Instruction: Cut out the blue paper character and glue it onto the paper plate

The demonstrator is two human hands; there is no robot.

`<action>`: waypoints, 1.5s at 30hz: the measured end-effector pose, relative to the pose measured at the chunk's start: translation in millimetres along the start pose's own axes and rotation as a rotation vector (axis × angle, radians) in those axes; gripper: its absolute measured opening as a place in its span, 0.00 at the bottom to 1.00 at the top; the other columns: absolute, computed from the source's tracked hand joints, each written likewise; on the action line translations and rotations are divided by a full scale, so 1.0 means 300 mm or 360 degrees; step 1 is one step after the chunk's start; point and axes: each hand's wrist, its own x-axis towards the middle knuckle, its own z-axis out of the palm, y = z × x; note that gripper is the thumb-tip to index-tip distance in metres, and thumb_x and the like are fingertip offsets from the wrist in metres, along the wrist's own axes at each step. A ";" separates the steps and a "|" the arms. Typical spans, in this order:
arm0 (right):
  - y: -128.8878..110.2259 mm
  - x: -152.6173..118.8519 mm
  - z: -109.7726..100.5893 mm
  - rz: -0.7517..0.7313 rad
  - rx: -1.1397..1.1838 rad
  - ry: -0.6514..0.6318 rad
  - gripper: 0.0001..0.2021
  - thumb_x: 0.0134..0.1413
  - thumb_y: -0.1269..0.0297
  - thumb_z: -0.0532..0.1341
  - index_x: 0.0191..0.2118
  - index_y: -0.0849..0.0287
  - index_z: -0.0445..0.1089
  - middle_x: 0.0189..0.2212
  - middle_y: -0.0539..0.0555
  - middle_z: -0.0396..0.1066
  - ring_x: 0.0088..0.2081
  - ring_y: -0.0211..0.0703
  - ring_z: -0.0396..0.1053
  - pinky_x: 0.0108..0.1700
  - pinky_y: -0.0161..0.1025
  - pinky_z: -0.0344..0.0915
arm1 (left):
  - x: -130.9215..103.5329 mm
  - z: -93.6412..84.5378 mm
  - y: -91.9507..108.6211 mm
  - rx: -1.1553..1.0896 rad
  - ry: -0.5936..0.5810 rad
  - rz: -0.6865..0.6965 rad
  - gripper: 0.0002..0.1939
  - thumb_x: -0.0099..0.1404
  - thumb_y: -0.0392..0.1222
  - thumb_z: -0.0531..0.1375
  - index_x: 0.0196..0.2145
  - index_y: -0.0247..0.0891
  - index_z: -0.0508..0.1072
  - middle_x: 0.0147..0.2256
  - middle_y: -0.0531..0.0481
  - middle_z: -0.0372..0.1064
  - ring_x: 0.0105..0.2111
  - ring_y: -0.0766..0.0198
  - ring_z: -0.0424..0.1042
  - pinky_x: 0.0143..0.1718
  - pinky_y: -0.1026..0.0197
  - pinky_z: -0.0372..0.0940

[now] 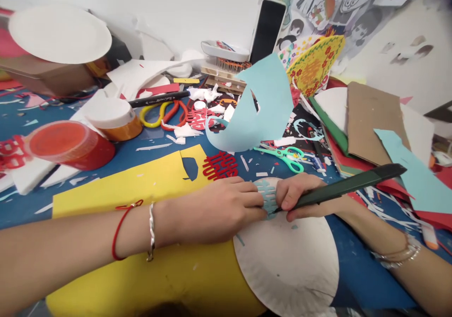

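Observation:
A small light-blue paper cutout (267, 195) with slits lies over the top of a white paper plate (293, 265). My left hand (219, 208) rests palm down, its fingertips pressing on the cutout's left side. Closed around a dark craft knife (348, 185), my right hand (305, 197) sits at the cutout's right edge, with the knife's tip touching near its lower edge. A red paper cutout (221, 165) lies just beyond my left hand, on yellow paper (141, 180). The underside of my left palm is hidden.
Green scissors (282, 156) and a curled light-blue sheet (264, 105) lie beyond the plate. A red jar (72, 145) and an orange-filled jar (115, 119) stand left. A phone (267, 30) stands upright at the back; cardboard (376, 119) and paper scraps are at right.

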 end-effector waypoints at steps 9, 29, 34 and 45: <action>-0.019 0.016 -0.036 0.0134 -0.0004 -0.0205 0.03 0.49 0.69 0.69 0.31 0.58 0.75 0.28 0.51 0.77 0.31 0.38 0.75 0.34 0.35 0.72 | -0.007 -0.012 0.006 0.0043 -0.0051 0.0011 0.16 0.70 0.29 0.49 0.47 0.36 0.73 0.45 0.42 0.71 0.48 0.53 0.67 0.51 0.53 0.64; -0.017 0.033 -0.078 0.0382 0.0102 -0.0263 0.06 0.46 0.65 0.71 0.29 0.60 0.75 0.28 0.51 0.77 0.31 0.38 0.76 0.35 0.35 0.73 | -0.002 -0.026 0.018 -0.0002 -0.0062 0.0006 0.14 0.67 0.26 0.52 0.43 0.35 0.74 0.45 0.41 0.70 0.50 0.52 0.67 0.52 0.51 0.64; -0.007 0.051 -0.104 0.0349 0.0130 -0.0372 0.04 0.46 0.69 0.71 0.30 0.59 0.76 0.28 0.50 0.77 0.31 0.37 0.75 0.35 0.34 0.73 | -0.002 -0.026 0.016 0.0003 -0.0121 -0.0014 0.15 0.67 0.26 0.50 0.43 0.35 0.74 0.45 0.42 0.70 0.50 0.53 0.66 0.54 0.53 0.63; 0.008 0.051 -0.113 0.0447 0.0225 -0.0319 0.08 0.42 0.67 0.73 0.28 0.61 0.75 0.26 0.50 0.76 0.29 0.38 0.74 0.33 0.35 0.72 | -0.004 -0.025 0.015 -0.0029 -0.0031 0.0023 0.14 0.65 0.25 0.52 0.40 0.36 0.74 0.43 0.42 0.71 0.48 0.54 0.67 0.53 0.54 0.64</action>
